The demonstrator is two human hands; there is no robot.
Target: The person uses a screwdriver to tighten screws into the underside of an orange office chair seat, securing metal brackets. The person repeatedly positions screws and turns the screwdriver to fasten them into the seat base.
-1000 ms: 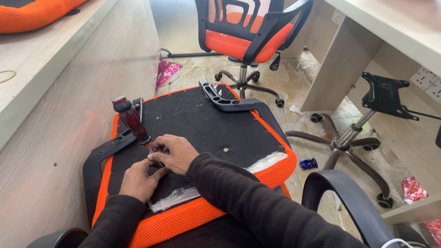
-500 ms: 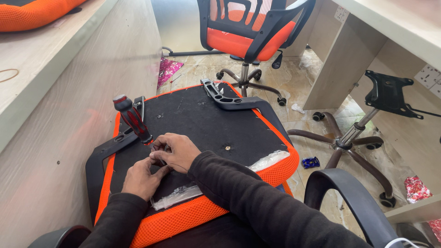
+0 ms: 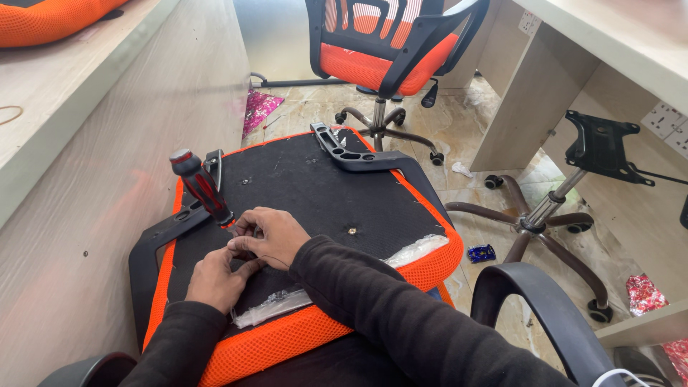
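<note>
An orange mesh chair seat [image 3: 423, 269] lies upside down in front of me, its black underside [image 3: 308, 193] facing up. My right hand [image 3: 271, 233] is curled at the lower end of a tilted screwdriver with a red and black handle [image 3: 201, 186], its fingertips pinched around the shaft. My left hand [image 3: 215, 278] rests on the underside just below, fingers bent and touching the right hand; what they pinch is hidden. A black armrest bracket [image 3: 154, 244] sits beside the hands and another [image 3: 358, 154] lies at the far edge. A small screw [image 3: 351, 231] sits in the panel.
Clear plastic wrap [image 3: 416, 251] hangs along the seat's near edge. An assembled orange and black chair [image 3: 387, 50] stands ahead. A bare wheeled chair base [image 3: 552, 208] stands at right beside a desk leg [image 3: 516, 100]. A wooden panel [image 3: 93, 179] rises at left. A black armrest loop [image 3: 545, 315] is near right.
Hardly anything differs. Both hands stay at the screwdriver's lower end, with only small finger movements and a slight shift of the view.
</note>
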